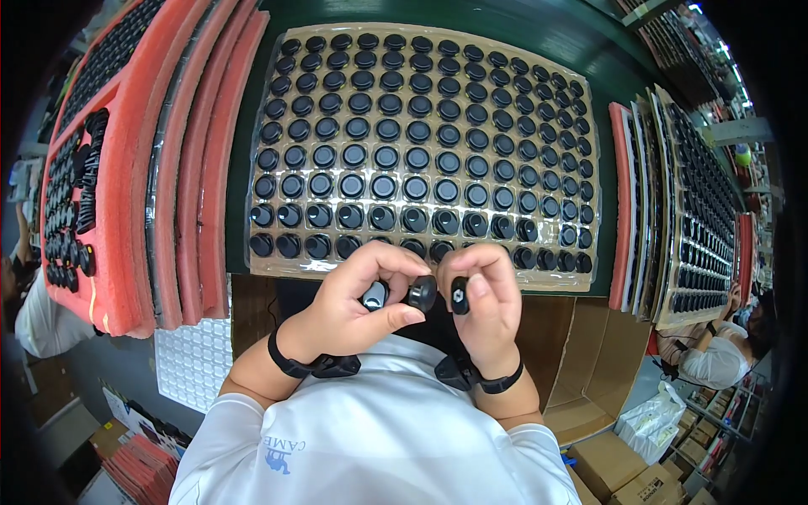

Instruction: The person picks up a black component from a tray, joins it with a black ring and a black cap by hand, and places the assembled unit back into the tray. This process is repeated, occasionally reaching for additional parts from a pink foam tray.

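Observation:
My left hand [358,303] is closed around small black round caps; one cap [422,293] sticks out between thumb and forefinger, and another with a pale face [374,295] lies in the palm. My right hand [486,299] pinches a small black part [459,296] right beside the left hand's cap, almost touching it. Both hands hover at the near edge of a tan tray [261,263] filled with several rows of black round caps [383,186]. Black bands wrap both wrists.
Red foam trays [181,168] holding more black parts are stacked on the left. More loaded trays [686,210] stand on edge at the right. An open cardboard box [581,370] sits at lower right, a white gridded tray [194,358] at lower left. Other people work at both sides.

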A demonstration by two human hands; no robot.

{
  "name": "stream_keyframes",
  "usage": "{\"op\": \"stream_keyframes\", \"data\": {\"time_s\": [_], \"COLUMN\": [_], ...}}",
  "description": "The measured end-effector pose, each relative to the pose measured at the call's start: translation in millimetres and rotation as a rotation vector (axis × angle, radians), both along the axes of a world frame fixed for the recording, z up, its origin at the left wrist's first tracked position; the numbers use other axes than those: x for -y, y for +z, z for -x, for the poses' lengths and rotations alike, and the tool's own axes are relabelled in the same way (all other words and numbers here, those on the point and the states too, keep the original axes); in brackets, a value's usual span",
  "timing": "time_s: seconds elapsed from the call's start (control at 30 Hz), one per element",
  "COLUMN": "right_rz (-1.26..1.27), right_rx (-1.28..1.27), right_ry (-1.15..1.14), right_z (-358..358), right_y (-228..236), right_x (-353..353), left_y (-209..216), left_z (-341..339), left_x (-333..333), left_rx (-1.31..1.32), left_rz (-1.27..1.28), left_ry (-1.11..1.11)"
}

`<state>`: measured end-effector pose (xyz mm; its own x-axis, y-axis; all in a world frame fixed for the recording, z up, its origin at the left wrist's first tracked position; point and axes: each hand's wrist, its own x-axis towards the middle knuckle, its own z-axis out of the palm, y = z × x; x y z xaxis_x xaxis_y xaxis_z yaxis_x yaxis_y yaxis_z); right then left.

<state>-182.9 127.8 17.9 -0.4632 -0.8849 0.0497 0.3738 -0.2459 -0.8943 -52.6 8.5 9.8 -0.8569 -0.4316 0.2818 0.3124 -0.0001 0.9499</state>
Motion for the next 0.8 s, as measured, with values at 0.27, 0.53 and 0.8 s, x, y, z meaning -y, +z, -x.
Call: {"op": "stream_keyframes", "data": {"time_s": [0.27, 0.53, 0.8], "right_rz": [0.041, -0.060, -0.384], "right_rx": [-0.526, -0.694, -0.998], "right_ry": [-0.026, -0.031, -0.384], "right_z": [7, 12, 63], "right_y": [-2, 8, 9], "right_x": [3, -1, -22], "left_y": [-3, -2, 3], "left_z": [0, -1, -2], "left_x": [1, 3, 7], "left_rx": [-0.024, 0.117, 0.183], "left_rz": [-0.103, -0.045, -0.058], "left_ry": [0.013, 0.001, 0.018]}}
